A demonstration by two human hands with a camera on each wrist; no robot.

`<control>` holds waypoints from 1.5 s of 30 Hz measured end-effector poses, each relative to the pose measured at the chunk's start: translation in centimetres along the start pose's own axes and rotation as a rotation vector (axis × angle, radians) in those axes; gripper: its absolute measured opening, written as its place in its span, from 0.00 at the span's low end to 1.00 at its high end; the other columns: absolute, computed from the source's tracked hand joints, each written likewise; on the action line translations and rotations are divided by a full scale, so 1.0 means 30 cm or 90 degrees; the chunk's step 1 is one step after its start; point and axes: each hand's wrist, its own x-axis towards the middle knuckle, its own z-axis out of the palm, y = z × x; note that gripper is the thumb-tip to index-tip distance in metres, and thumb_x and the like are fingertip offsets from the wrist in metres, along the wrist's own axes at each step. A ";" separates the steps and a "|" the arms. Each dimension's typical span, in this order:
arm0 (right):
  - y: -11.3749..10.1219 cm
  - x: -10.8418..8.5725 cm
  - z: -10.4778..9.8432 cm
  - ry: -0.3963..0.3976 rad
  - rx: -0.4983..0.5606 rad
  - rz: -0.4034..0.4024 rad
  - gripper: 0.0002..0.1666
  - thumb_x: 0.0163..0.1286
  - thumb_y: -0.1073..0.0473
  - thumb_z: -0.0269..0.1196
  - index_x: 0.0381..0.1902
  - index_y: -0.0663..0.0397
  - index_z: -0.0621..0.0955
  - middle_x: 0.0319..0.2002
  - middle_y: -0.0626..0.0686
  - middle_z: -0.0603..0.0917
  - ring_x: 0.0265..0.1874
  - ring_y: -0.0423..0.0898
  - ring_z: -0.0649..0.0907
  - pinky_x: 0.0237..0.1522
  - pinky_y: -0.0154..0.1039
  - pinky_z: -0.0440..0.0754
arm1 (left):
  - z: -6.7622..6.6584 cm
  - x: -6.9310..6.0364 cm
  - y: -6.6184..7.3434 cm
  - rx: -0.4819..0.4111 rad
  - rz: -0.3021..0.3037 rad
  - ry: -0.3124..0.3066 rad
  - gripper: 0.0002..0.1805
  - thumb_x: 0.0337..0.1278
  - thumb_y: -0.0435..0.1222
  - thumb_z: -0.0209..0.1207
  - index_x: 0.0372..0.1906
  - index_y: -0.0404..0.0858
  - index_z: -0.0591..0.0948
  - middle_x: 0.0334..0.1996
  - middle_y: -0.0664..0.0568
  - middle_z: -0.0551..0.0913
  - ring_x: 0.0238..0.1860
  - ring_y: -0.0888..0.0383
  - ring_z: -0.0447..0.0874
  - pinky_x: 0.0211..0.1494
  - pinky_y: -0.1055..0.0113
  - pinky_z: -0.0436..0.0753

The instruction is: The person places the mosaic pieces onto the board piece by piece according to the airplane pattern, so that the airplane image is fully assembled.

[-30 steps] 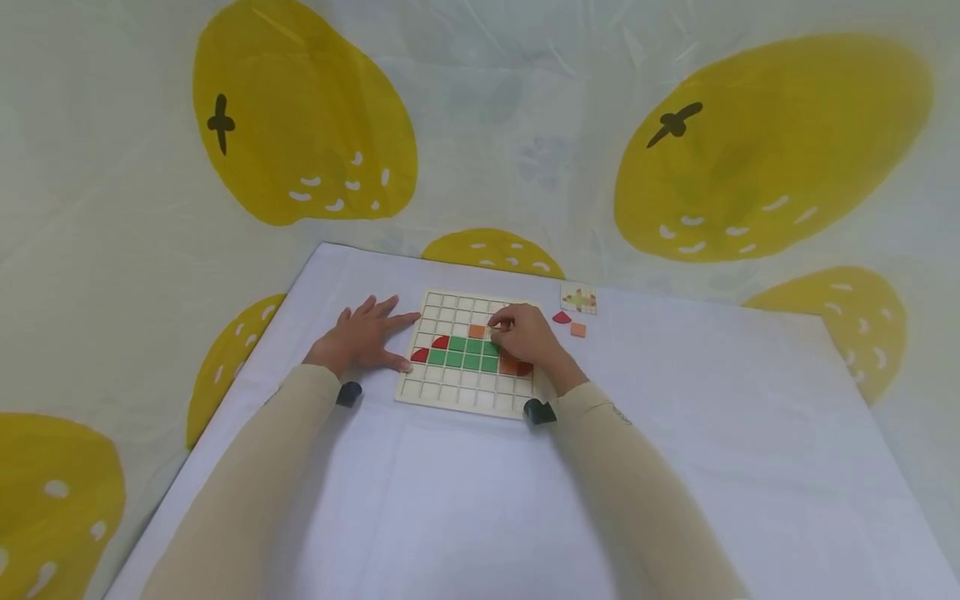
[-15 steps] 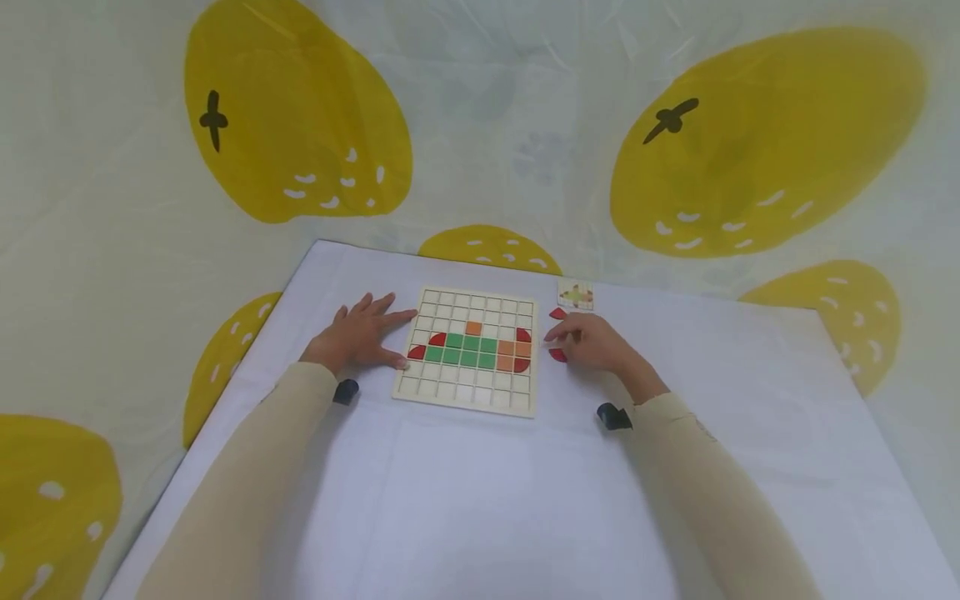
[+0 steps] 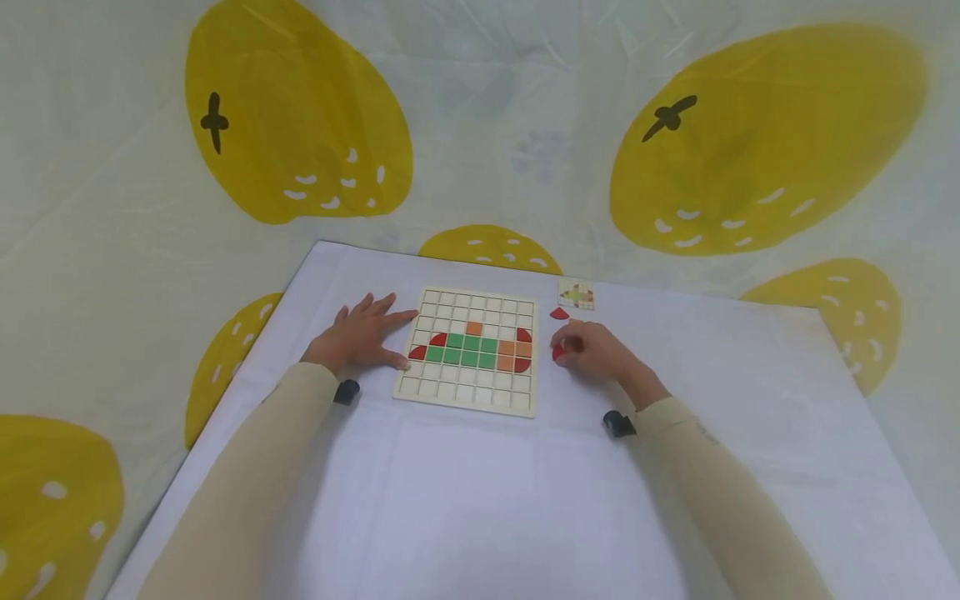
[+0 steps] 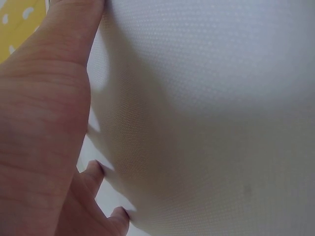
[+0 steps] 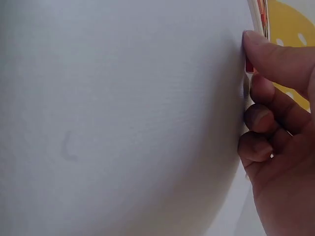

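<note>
A square wooden grid board (image 3: 467,397) lies on the white-covered table, with green, orange and red tiles set in its middle rows. My left hand (image 3: 357,335) rests with spread fingers at the board's left side, thumb and index finger touching its edge. To the right of the board, my right hand (image 3: 594,350) pinches a red rounded tile (image 3: 558,353) between thumb and fingers. The right wrist view shows a sliver of this red tile (image 5: 249,66) under the thumb. Just beyond that hand is an orange square tile (image 3: 574,322), partly hidden.
Another red tile (image 3: 559,314), fan-shaped, lies behind the right hand. Near the table's back edge is a small pattern card (image 3: 576,294). A cloth with yellow fruit prints (image 3: 300,117) hangs behind the table (image 3: 480,508).
My right hand has left the board, moved right and taken hold of the red rounded tile. The board's right-end tiles, earlier covered by it, now show. My left hand stays put.
</note>
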 end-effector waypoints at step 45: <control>-0.137 0.149 0.042 0.068 0.050 -0.050 0.15 0.69 0.58 0.72 0.52 0.54 0.87 0.37 0.54 0.82 0.43 0.51 0.78 0.46 0.42 0.77 | -0.010 -0.022 0.006 -0.009 0.010 0.009 0.56 0.47 0.69 0.70 0.82 0.71 0.56 0.87 0.50 0.44 0.86 0.35 0.36 0.81 0.26 0.44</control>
